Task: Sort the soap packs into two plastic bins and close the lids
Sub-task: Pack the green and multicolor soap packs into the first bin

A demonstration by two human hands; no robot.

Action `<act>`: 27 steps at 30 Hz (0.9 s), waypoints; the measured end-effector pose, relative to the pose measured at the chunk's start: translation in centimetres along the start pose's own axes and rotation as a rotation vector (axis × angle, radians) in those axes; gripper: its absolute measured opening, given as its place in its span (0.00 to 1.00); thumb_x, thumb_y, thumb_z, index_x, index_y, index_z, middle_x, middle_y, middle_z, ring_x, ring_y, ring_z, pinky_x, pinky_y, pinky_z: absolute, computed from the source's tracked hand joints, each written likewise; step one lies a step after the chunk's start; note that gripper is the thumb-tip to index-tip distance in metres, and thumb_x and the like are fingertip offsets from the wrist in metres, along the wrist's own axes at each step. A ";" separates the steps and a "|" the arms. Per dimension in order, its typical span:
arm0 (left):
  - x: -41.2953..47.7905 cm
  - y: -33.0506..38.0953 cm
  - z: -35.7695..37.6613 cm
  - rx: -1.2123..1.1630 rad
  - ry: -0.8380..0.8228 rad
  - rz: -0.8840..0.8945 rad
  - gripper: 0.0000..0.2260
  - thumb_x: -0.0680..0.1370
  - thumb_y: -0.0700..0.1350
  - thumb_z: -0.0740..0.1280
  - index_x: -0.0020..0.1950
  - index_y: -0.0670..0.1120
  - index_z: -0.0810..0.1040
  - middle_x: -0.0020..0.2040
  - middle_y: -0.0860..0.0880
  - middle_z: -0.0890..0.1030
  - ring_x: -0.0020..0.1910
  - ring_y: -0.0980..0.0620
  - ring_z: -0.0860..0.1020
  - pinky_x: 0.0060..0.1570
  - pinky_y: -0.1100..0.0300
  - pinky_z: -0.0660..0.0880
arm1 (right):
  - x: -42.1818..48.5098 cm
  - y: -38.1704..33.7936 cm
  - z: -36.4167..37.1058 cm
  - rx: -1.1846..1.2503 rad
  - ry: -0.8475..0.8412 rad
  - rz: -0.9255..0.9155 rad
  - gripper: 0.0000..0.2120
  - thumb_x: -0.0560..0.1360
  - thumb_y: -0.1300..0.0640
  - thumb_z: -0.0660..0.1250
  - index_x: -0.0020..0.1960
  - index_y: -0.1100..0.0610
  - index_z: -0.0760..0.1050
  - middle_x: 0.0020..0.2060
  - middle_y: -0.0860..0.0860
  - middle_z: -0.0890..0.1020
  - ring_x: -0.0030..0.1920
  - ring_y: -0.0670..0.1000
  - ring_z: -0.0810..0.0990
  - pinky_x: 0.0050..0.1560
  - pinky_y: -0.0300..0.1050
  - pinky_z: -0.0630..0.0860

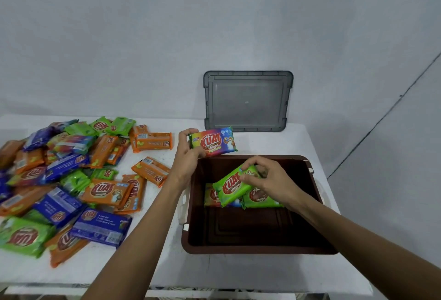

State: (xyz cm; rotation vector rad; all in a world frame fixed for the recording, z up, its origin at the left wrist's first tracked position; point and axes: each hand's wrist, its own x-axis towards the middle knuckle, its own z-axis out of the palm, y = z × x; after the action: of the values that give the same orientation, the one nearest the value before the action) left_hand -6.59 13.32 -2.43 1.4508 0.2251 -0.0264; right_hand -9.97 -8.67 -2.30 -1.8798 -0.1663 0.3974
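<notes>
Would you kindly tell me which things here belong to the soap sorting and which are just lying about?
Job: brown bin, grey lid, pile of soap packs, rainbow pack in the left hand, green pack in the right hand, packs in the bin.
Merely there: white table, wall.

"KUAT" on green pack (232, 186), rainbow pack (213, 142) (pile too)

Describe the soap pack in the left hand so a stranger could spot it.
Start at the brown bin on the table. Above its far rim, before the grey lid, the left hand holds a KUAT soap pack. Its wrapper is rainbow-coloured, unlike the green pack in the right hand.
</notes>
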 end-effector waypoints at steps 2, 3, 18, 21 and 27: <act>0.0 0.0 0.0 0.000 -0.004 0.000 0.23 0.76 0.30 0.62 0.64 0.53 0.64 0.57 0.49 0.73 0.55 0.51 0.75 0.36 0.70 0.76 | 0.2 1.0 0.8 -0.042 -0.023 0.014 0.06 0.76 0.57 0.71 0.51 0.54 0.75 0.43 0.52 0.85 0.37 0.49 0.83 0.34 0.48 0.80; 0.0 0.1 0.0 0.000 -0.007 0.000 0.24 0.76 0.30 0.62 0.64 0.53 0.64 0.57 0.49 0.73 0.55 0.51 0.75 0.36 0.70 0.76 | 0.4 1.5 1.2 -0.044 -0.031 0.025 0.06 0.76 0.57 0.71 0.51 0.54 0.75 0.42 0.52 0.85 0.36 0.48 0.82 0.34 0.48 0.80; -0.3 0.2 0.0 0.006 -0.042 0.015 0.22 0.77 0.30 0.62 0.63 0.53 0.63 0.55 0.52 0.73 0.54 0.53 0.75 0.37 0.70 0.76 | 2.6 3.3 2.8 -0.453 -0.072 0.053 0.16 0.75 0.51 0.72 0.63 0.49 0.77 0.53 0.51 0.82 0.48 0.48 0.83 0.48 0.43 0.82; -0.2 0.1 0.0 0.010 -0.045 0.016 0.23 0.77 0.30 0.62 0.63 0.54 0.63 0.55 0.52 0.73 0.55 0.53 0.74 0.38 0.70 0.76 | 2.7 3.5 3.0 -0.554 -0.081 0.036 0.18 0.76 0.52 0.71 0.65 0.50 0.77 0.59 0.52 0.80 0.54 0.47 0.78 0.49 0.37 0.76; -0.3 0.1 0.0 0.006 -0.046 0.018 0.23 0.77 0.30 0.62 0.63 0.54 0.63 0.55 0.51 0.73 0.55 0.53 0.74 0.37 0.70 0.76 | 2.9 4.0 3.3 -0.470 -0.053 0.106 0.14 0.74 0.54 0.73 0.59 0.47 0.78 0.51 0.48 0.79 0.46 0.44 0.77 0.38 0.29 0.72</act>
State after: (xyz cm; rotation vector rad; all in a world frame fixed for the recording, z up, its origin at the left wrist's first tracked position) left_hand -6.87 13.27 -2.27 1.4564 0.1751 -0.0458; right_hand -8.76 -6.15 -7.54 -2.3489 -0.2102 0.5135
